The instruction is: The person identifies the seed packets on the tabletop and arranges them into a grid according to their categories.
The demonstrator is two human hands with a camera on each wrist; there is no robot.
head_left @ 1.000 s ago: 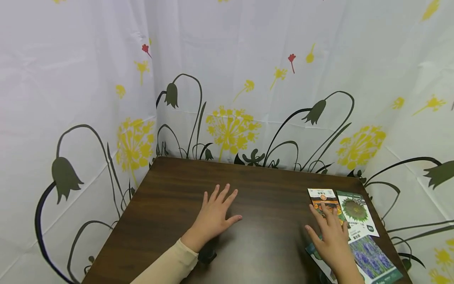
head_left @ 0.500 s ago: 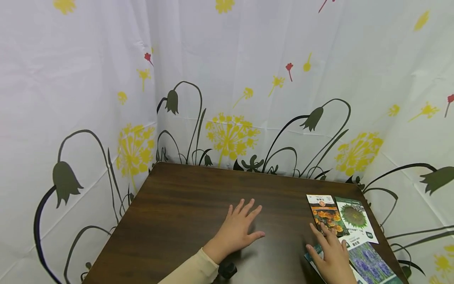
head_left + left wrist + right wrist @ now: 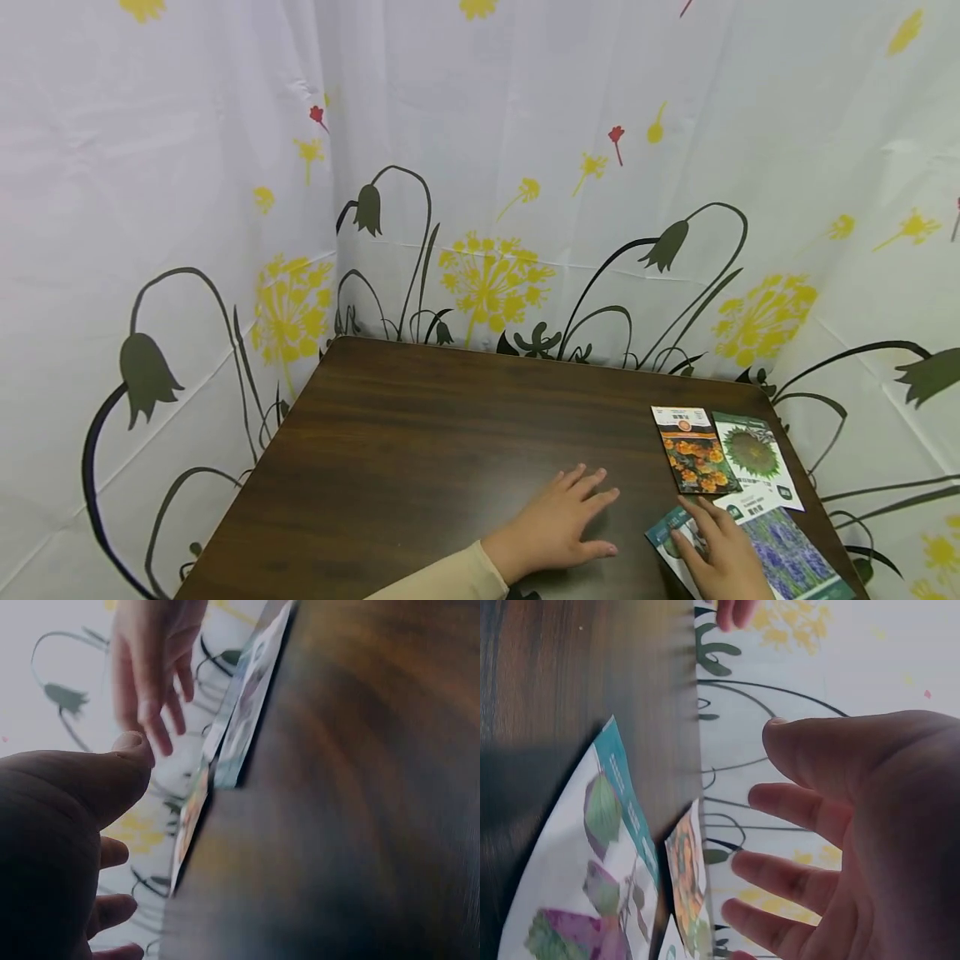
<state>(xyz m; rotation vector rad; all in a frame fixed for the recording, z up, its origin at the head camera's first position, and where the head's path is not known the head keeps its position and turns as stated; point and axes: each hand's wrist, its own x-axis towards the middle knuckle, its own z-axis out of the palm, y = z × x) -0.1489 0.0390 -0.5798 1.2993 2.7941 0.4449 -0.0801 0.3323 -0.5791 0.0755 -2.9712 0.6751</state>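
Dark brown wood-grain table (image 3: 420,433). Head view: 2 hands, 4 printed packets. Left hand (image 3: 558,521): fingers straight, spread, holding nothing, short of the packets; beige sleeve (image 3: 457,579) behind it, a dark object (image 3: 522,594) cut off by the frame below the wrist. Right hand (image 3: 723,554): fingers apart, covering parts of the teal-edged packet (image 3: 663,527) and the lavender packet (image 3: 791,550). Beyond its fingertips: orange-flower packet (image 3: 696,454), with the sunflower packet (image 3: 753,454) to the right. Floral curtain (image 3: 525,83) behind, past all fingers.

Left wrist view: blurred. Left thumb and fingers loom dark, apart, blocking some curtain. Packets nearly edge-on past the thumb tip; a gap shows between right fingertips and packets, hard to judge from the head.

Right wrist view: fingers apart, nothing gripped. Green and purple leaf pictures on the teal-edged packet, mostly hidden in the head view, show plainly below the fingers. Orange-flower packet farther on; a white corner beside it, which packet cannot tell. Left fingertips enter at the top edge.
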